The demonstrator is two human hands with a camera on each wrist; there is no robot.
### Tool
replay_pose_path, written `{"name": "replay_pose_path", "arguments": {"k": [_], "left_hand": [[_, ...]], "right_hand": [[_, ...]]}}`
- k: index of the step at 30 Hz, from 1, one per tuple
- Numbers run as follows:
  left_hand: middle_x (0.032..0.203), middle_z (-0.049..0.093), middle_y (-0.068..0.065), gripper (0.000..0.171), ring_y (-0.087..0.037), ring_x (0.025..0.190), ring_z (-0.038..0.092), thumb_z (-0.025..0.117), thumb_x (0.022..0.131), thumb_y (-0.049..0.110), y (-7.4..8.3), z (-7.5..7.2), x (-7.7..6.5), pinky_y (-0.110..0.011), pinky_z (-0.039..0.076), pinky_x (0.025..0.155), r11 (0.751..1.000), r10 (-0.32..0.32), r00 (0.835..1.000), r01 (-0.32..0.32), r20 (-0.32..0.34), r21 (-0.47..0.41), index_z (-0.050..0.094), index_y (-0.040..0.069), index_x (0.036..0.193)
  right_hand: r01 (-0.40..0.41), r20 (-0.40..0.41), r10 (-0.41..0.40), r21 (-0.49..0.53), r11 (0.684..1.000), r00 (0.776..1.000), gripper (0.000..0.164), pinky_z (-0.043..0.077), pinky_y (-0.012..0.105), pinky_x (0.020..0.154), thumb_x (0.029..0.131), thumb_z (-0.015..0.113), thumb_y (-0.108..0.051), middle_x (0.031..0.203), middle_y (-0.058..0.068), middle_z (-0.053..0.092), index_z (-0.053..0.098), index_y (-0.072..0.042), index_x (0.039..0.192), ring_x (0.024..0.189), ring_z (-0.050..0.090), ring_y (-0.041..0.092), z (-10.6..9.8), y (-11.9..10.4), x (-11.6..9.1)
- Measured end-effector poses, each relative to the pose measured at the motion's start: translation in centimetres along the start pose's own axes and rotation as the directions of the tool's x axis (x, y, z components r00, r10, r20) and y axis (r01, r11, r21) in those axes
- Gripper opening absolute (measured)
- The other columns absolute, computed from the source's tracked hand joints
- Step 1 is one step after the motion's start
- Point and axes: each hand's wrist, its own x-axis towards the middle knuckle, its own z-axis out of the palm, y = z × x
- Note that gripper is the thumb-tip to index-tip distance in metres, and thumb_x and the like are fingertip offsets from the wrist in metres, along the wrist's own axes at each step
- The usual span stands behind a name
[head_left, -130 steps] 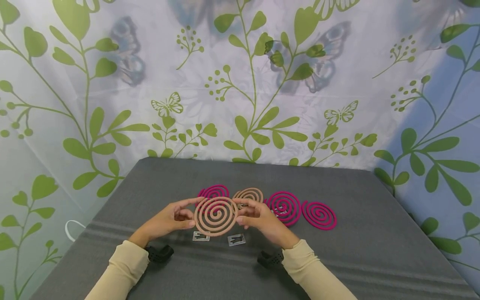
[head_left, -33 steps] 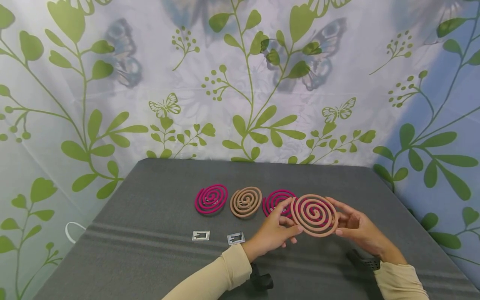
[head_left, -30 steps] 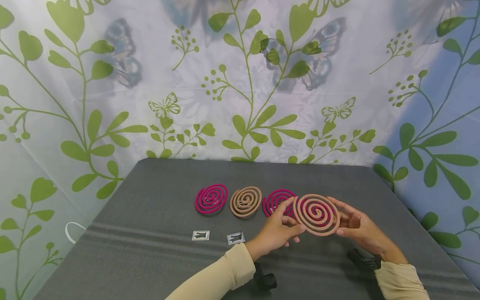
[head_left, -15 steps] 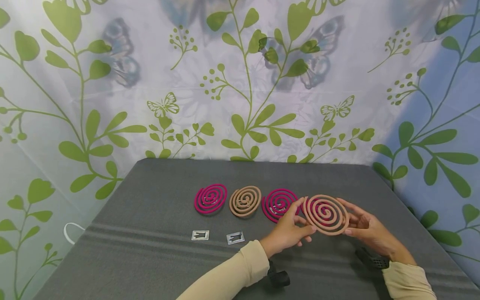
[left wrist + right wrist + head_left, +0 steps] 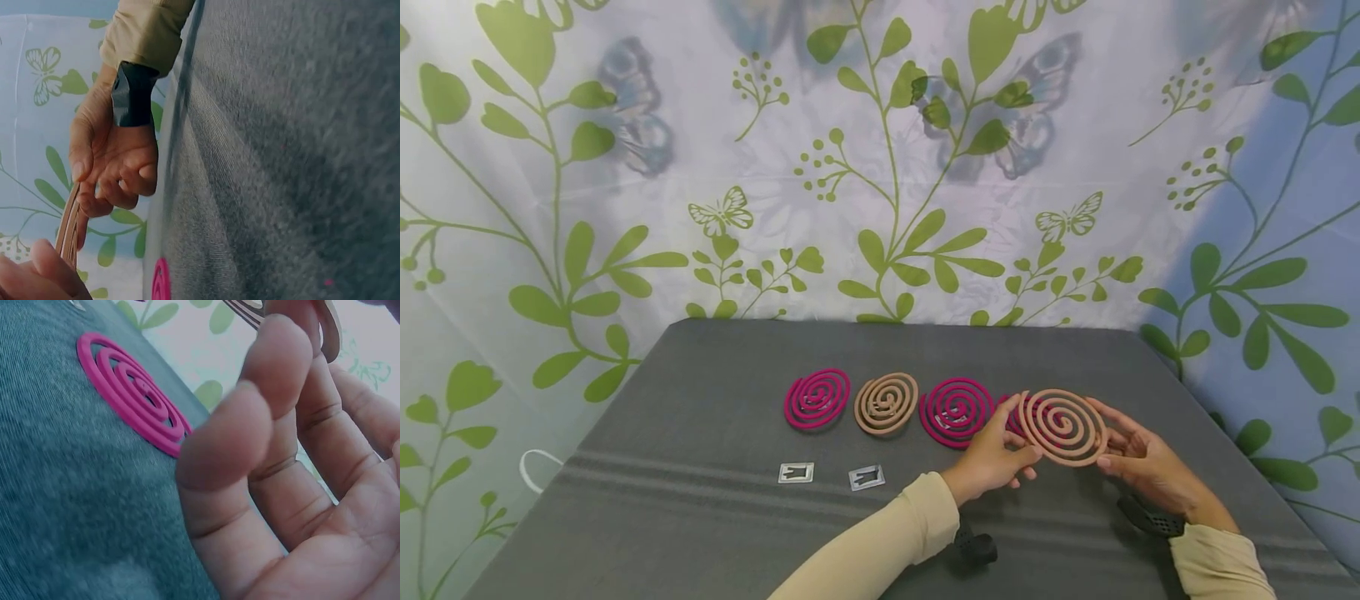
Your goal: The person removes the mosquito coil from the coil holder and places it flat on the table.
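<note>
A tan mosquito coil [image 5: 1063, 422] is held up off the table, tilted to face the head camera. My left hand [image 5: 992, 458] pinches its left edge, and my right hand [image 5: 1157, 471] its right edge. Behind it, partly hidden, is a magenta coil [image 5: 1009, 414]. Further left in a row lie another magenta coil [image 5: 957, 408], a tan coil [image 5: 887, 403] and a magenta coil [image 5: 816, 400], with bits of metal showing through them. In the left wrist view the held coil [image 5: 67, 228] appears edge-on between both hands. A magenta coil [image 5: 145, 390] lies below the right fingers.
Two small metal coil stands [image 5: 784, 475] [image 5: 867, 477] lie flat in front of the row. The grey cloth-covered table [image 5: 662, 517] meets a leaf-patterned curtain [image 5: 880, 167] at the back. A white loop [image 5: 529, 468] sticks out past the left edge.
Both hands carried the tan coil from over the left of the row to the right end, where it now overlaps the last magenta coil. In the last second it drifted slightly further right.
</note>
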Motion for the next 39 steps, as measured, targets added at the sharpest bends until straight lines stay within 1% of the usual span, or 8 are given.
{"name": "replay_pose_path", "arguments": {"k": [8,14,18,20,22,24,26,39], "left_hand": [[0.094,0.064,0.001,0.080,-0.012,0.065,0.067,0.072,0.104,0.003,-0.3,0.7,0.9,-0.019,0.048,0.049,0.999,-0.040,0.999,0.039,-0.020,-0.018,0.033,0.024,0.171],[0.092,0.064,0.002,0.074,-0.008,0.063,0.062,0.071,0.105,0.003,-0.3,1.4,1.7,-0.018,0.048,0.051,0.997,-0.034,0.999,0.032,-0.027,-0.063,0.037,0.022,0.168],[0.090,0.064,0.003,0.072,-0.008,0.063,0.062,0.071,0.105,0.004,-0.3,1.8,2.3,-0.018,0.048,0.052,0.997,-0.034,0.999,0.030,-0.042,-0.074,0.039,0.020,0.167],[0.089,0.064,0.003,0.071,-0.008,0.062,0.062,0.071,0.105,0.004,-0.3,2.0,2.6,-0.018,0.048,0.051,0.997,-0.035,0.998,0.031,-0.047,-0.073,0.040,0.020,0.167],[0.089,0.064,0.003,0.071,-0.008,0.062,0.061,0.071,0.105,0.004,-0.3,2.2,2.8,-0.018,0.047,0.051,0.997,-0.034,0.998,0.031,-0.049,-0.071,0.040,0.019,0.167],[0.089,0.063,0.003,0.070,-0.008,0.061,0.061,0.070,0.105,0.003,-0.3,2.4,3.0,-0.018,0.047,0.050,0.997,-0.032,0.998,0.028,-0.047,-0.073,0.041,0.018,0.167],[0.089,0.063,0.002,0.069,-0.008,0.061,0.061,0.071,0.105,0.003,-0.3,2.5,3.3,-0.018,0.046,0.049,0.997,-0.034,0.998,0.030,-0.049,-0.077,0.042,0.019,0.166],[0.091,0.066,0.003,0.066,-0.009,0.061,0.059,0.070,0.106,0.004,-0.4,2.7,4.5,-0.019,0.045,0.049,0.993,-0.072,0.997,0.069,-0.021,-0.092,0.045,0.022,0.165]], "right_hand": [[-0.010,-0.007,0.011,0.071,0.997,1.000,0.082,0.060,0.029,0.096,0.104,0.044,0.022,0.137,0.001,0.071,0.049,-0.036,0.162,0.121,0.070,0.011,-0.4,0.1,-0.4],[-0.022,-0.070,0.027,0.073,0.997,0.997,0.081,0.060,0.031,0.098,0.104,0.045,0.022,0.138,0.000,0.071,0.051,-0.039,0.158,0.125,0.069,0.012,-0.8,0.4,-1.0],[-0.038,-0.138,0.042,0.027,0.999,0.990,0.080,0.060,0.024,0.084,0.105,0.047,0.020,0.130,-0.002,0.074,0.052,-0.041,0.156,0.112,0.072,0.009,-1.0,0.4,-1.4],[-0.044,-0.167,0.046,0.015,0.999,0.985,0.079,0.052,0.021,0.069,0.105,0.048,0.019,0.126,-0.002,0.074,0.051,-0.042,0.156,0.101,0.070,0.006,-1.0,0.5,-1.5],[-0.049,-0.194,0.049,0.004,0.999,0.980,0.078,0.036,0.025,0.059,0.106,0.050,0.018,0.123,-0.003,0.074,0.052,-0.043,0.155,0.093,0.066,0.005,-1.1,0.5,-1.6],[-0.048,-0.216,0.046,-0.002,0.999,0.975,0.078,0.025,0.031,0.059,0.105,0.051,0.018,0.119,-0.003,0.074,0.052,-0.043,0.154,0.086,0.062,0.005,-1.1,0.6,-1.7],[-0.043,-0.230,0.041,-0.005,0.999,0.972,0.079,0.022,0.033,0.060,0.105,0.051,0.018,0.116,-0.003,0.074,0.053,-0.043,0.154,0.085,0.062,0.005,-1.2,0.7,-1.8],[-0.071,-0.313,0.051,-0.055,0.996,0.948,0.075,0.022,0.033,0.058,0.103,0.056,0.018,0.108,-0.004,0.075,0.057,-0.043,0.147,0.077,0.058,0.005,-1.7,0.6,-2.1]]}}
